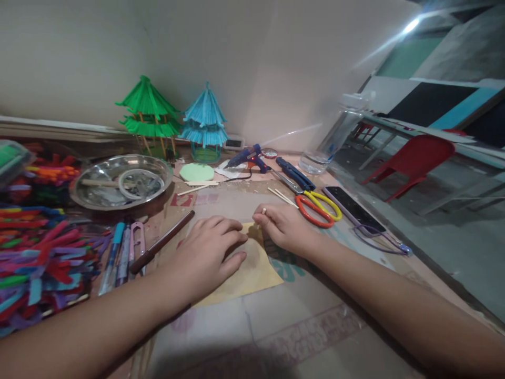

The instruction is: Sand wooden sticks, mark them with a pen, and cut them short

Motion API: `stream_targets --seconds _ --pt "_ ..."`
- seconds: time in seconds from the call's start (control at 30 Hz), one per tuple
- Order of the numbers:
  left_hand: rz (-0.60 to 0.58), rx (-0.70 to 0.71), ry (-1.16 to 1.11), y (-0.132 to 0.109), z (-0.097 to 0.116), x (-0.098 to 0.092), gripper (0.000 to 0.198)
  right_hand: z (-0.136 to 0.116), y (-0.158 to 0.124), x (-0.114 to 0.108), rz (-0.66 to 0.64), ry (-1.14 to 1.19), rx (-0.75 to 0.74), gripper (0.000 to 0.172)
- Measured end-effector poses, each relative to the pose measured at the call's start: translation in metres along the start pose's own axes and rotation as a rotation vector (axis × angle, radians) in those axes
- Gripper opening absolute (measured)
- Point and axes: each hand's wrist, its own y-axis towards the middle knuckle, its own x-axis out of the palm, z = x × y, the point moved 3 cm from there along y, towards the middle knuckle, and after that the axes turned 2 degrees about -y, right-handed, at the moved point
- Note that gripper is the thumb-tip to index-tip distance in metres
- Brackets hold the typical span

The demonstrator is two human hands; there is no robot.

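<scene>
My left hand [213,251] lies palm down on a yellow paper sheet [252,273] in the middle of the work surface, fingers stretched out and pressing it flat. My right hand [283,227] rests at the sheet's far right corner with its fingers closed around a thin pale stick [263,211], whose tip pokes up above the knuckles. The sheet lies on a cardboard mat [300,321].
Red and yellow scissors [315,206], a blue glue gun [249,157], a phone [353,209], loose sticks [281,196] and a water bottle [335,136] are at right. A metal tray [98,202], pens [114,252] and colourful paper strips [35,258] are at left. Green [148,113] and blue [205,123] paper pagodas stand at the back.
</scene>
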Motion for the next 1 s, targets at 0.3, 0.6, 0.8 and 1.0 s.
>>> stream_targets --seconds 0.3,0.6,0.8,1.0 --pt "0.035 0.032 0.020 -0.0007 -0.0007 -0.0009 0.027 -0.0024 0.0010 0.0008 -0.040 0.003 0.030 0.030" --pt "0.009 0.022 0.017 -0.0007 0.0006 -0.0009 0.027 -0.0022 0.0030 0.0024 -0.039 -0.009 0.000 0.031" --pt "0.015 0.023 0.014 -0.0010 0.0001 -0.0007 0.026 -0.0012 0.0024 0.0023 -0.016 -0.054 0.029 0.029" --pt "0.018 0.023 0.015 -0.0011 -0.0001 -0.0008 0.025 -0.0011 0.0034 0.0028 -0.037 -0.033 0.049 0.030"
